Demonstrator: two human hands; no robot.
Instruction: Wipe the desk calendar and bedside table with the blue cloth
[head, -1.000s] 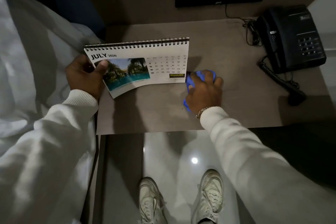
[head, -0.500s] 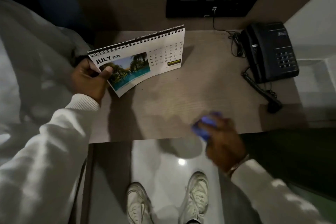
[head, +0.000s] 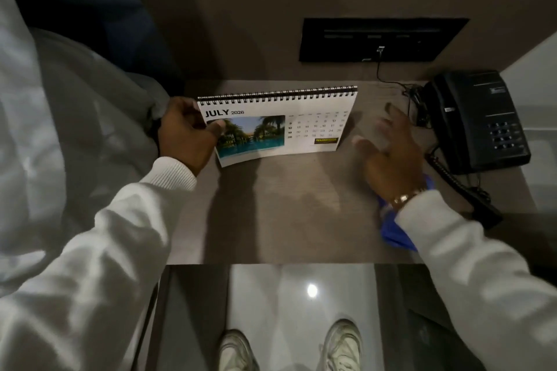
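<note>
A white spiral-bound desk calendar point(head: 316, 111), open at July with a pool photo, stands tilted at the back of the grey-brown bedside table point(head: 286, 214). My left hand point(head: 187, 135) grips its left edge, thumb on the photo. To the calendar's right, my right hand point(head: 391, 156) hovers low over the table top, blurred, with the fingers spread flat. The blue cloth point(head: 394, 233) lies bunched on the table under my right wrist and sleeve, near the front right; my fingers are not wrapped around it.
A black telephone point(head: 476, 120) sits at the table's right back, its coiled cord point(head: 461, 187) trailing forward. A dark wall panel point(head: 382, 39) with a plugged cable is behind. White bedding point(head: 75, 129) borders the left. My shoes point(head: 343, 343) stand on glossy floor below.
My right hand swept from the table's front edge back up toward the telephone and opened its fingers, leaving the cloth beneath the wrist. The calendar has levelled out in my left hand.
</note>
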